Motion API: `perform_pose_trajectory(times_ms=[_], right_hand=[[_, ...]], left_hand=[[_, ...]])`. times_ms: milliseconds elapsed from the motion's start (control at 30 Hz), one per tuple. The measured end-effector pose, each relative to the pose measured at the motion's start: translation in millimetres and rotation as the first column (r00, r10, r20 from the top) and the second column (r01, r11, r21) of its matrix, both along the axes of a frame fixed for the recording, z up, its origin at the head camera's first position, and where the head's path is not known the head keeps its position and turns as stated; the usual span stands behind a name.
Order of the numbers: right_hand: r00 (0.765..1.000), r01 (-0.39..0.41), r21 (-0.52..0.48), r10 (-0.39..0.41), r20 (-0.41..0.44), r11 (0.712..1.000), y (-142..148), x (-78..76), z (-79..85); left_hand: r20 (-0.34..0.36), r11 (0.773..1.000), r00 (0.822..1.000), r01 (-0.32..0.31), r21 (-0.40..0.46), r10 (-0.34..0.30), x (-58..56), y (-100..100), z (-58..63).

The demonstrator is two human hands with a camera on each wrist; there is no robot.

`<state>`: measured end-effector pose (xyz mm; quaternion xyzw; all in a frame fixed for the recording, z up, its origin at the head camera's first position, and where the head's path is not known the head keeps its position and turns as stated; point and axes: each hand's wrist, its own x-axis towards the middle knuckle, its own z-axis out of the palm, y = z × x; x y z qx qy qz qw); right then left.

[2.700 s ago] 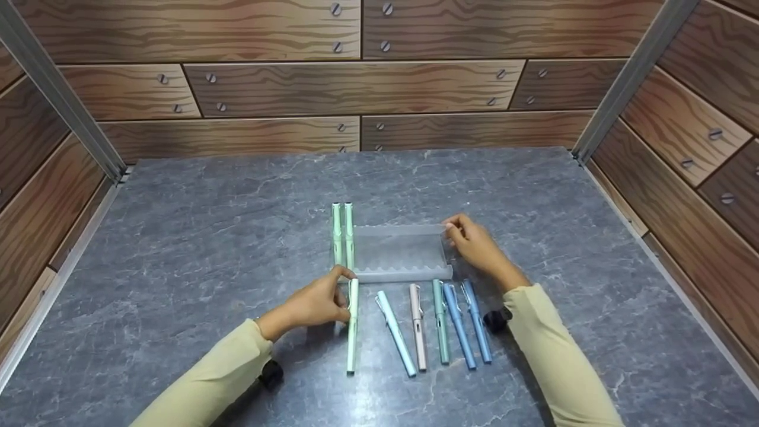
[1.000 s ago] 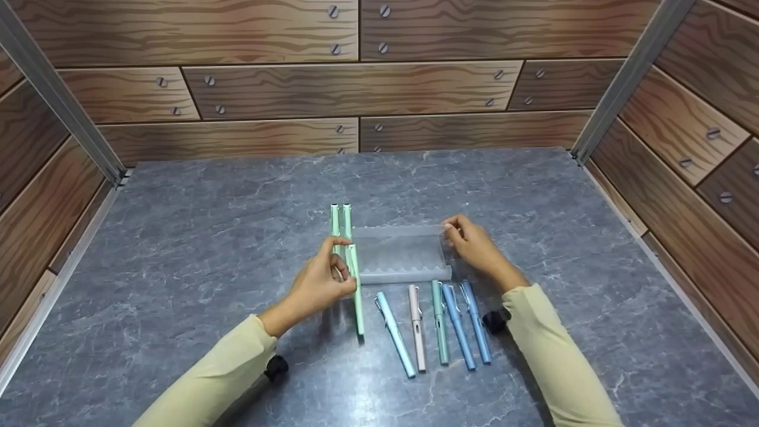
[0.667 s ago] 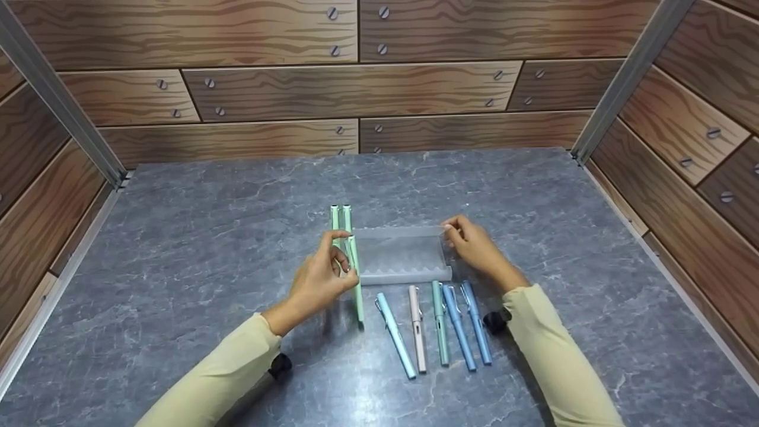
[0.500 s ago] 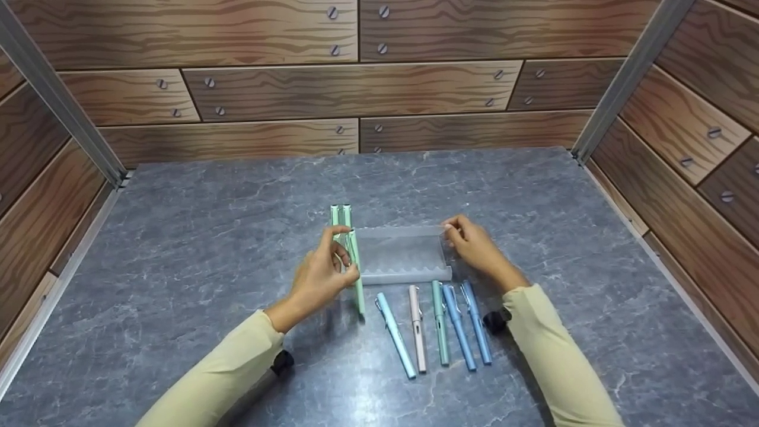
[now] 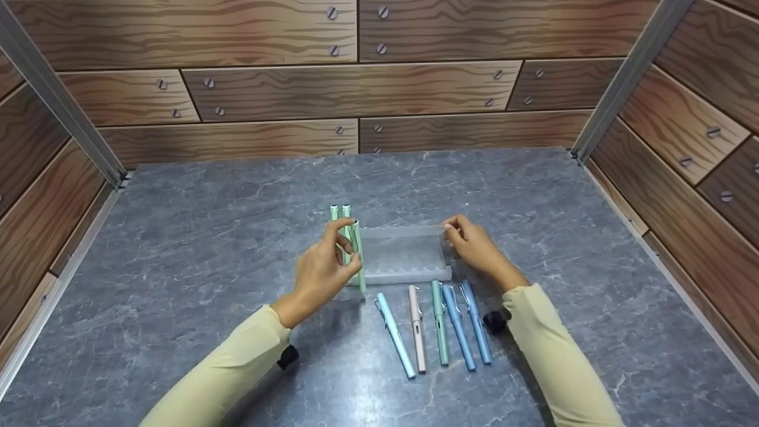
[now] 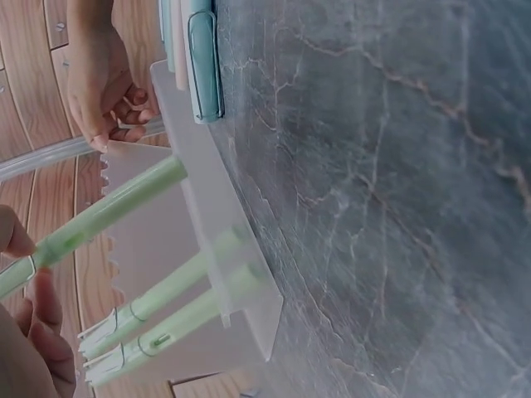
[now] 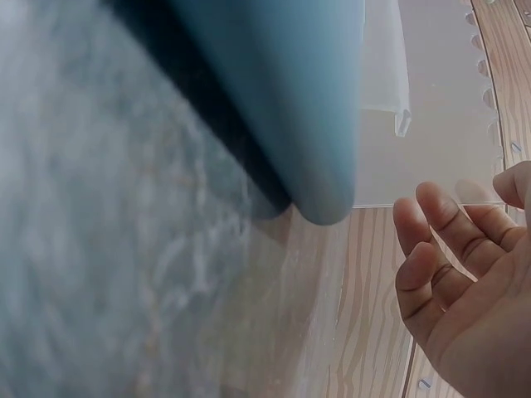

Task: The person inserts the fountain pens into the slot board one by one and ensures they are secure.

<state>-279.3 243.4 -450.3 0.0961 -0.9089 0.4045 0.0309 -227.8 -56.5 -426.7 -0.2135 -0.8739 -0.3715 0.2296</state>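
My left hand (image 5: 323, 261) pinches a light green pen (image 6: 116, 203) between thumb and fingers. The pen slants over the left part of a translucent pen rack (image 5: 409, 277) with notched edges, its lower end at the rack's front. Two more light green pens (image 6: 187, 319) lie side by side in the leftmost notches, partly behind my left hand in the head view. My right hand (image 5: 477, 246) holds the rack's far right corner between thumb and index finger; in the right wrist view its other fingers (image 7: 448, 215) are loosely bent beside the rack's edge.
In front of the rack lie a light blue pen (image 5: 395, 335), a pinkish pen (image 5: 417, 332), a teal pen (image 5: 440, 326) and two blue pens (image 5: 459, 329). The grey marbled table (image 5: 207, 207) is bounded by wood-patterned walls (image 5: 356, 89) at the back and sides.
My left hand has lifted the light green pen from the table before the rack and carried it away from me, over the rack, beside the other two. The right hand stays at the corner.
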Motion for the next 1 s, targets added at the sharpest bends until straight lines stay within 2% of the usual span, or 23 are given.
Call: perform_pose_trajectory(times_ms=[467, 767, 1000], right_hand=[[1.000, -0.008, -0.002, 0.008, -0.002, 1.000, -1, 0.5, 0.4], [1.000, -0.010, -0.041, 0.011, 0.019, 0.999, 0, 0.5, -1.5], [1.000, -0.009, -0.015, 0.009, 0.007, 1.000, 1, 1.0, -0.6]], left_hand=[[-0.110, 0.999, 0.993, -0.037, -0.022, 0.034, -8.7, 1, -0.7], [-0.196, 0.997, 0.980, -0.057, -0.052, 0.046, -13.7, 2, -3.7], [-0.220, 0.994, 0.974, -0.074, -0.080, 0.055, -17.5, 2, -5.1]])
